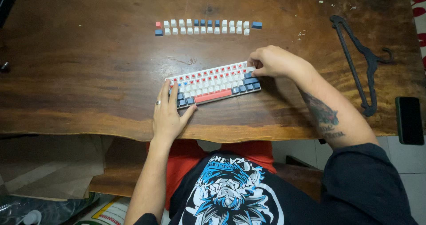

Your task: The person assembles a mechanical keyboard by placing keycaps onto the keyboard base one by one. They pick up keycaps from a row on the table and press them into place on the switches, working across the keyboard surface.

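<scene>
The left hand (167,114) lies flat and released on the keyboard's (214,84) near-left corner; the right hand's (270,61) grip pinches at its far-right corner. Loose keycaps (206,27) sit in two rows farther back on the wooden counter (88,65).

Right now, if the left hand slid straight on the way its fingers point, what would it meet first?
The left hand points up the table, fingers already on the keyboard at its left end. Going on, it would cross that end, then bare wooden table; the loose keycap rows lie farther on.

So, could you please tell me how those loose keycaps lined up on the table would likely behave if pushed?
The loose keycaps look small and hollow, so probably light and easily scattered. Their squat, blocky shape suggests sliding on the wooden table, not rolling.
</scene>
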